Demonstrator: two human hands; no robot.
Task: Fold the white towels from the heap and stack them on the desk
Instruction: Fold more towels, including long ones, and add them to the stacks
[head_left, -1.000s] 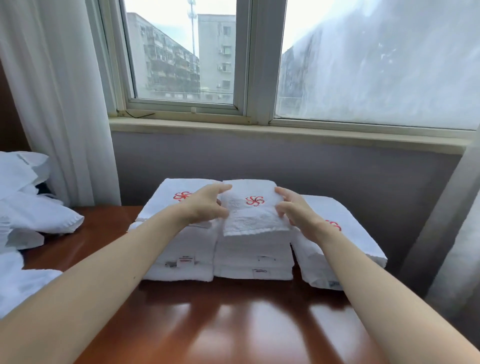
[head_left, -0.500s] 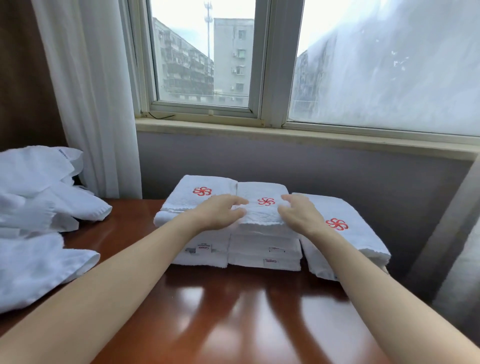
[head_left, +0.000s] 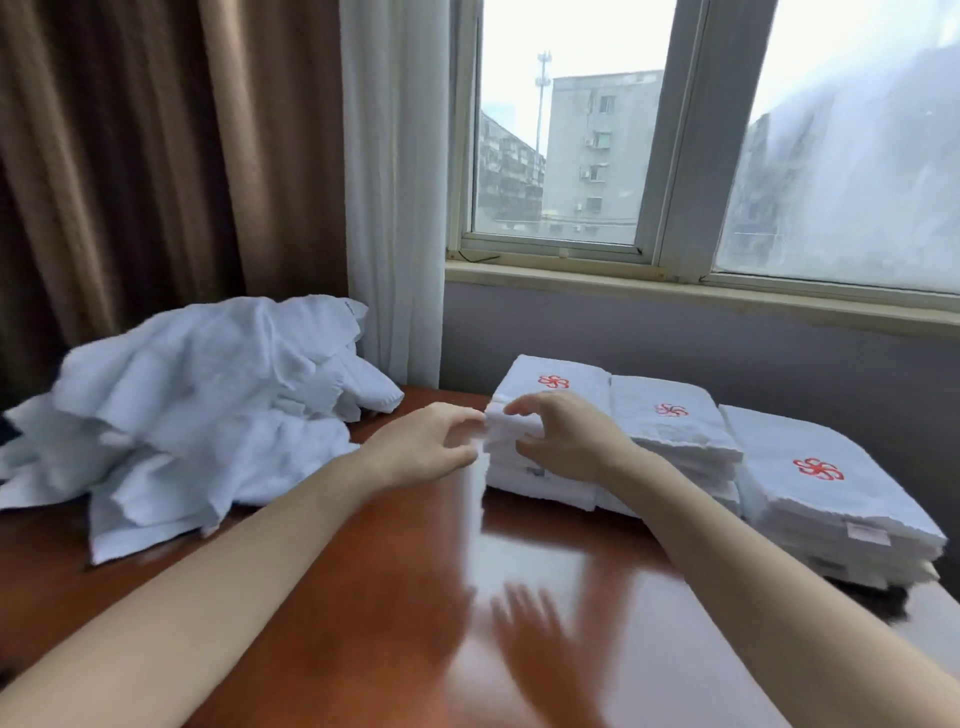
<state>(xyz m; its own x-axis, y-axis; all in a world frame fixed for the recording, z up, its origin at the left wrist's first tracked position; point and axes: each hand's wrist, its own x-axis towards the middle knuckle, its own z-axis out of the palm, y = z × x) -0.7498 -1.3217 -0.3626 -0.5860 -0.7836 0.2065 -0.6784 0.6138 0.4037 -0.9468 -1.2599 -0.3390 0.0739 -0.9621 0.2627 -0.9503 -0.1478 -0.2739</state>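
My left hand (head_left: 431, 449) and my right hand (head_left: 569, 439) are at the centre of the frame, fingers loosely curved and holding nothing, just in front of the leftmost folded stack (head_left: 576, 370). The unfolded heap (head_left: 197, 410) lies at the left on the desk (head_left: 363, 597).

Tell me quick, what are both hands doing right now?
Left hand: open, holding nothing.
Right hand: fingers curved by the left towel stack; grip cannot be told.
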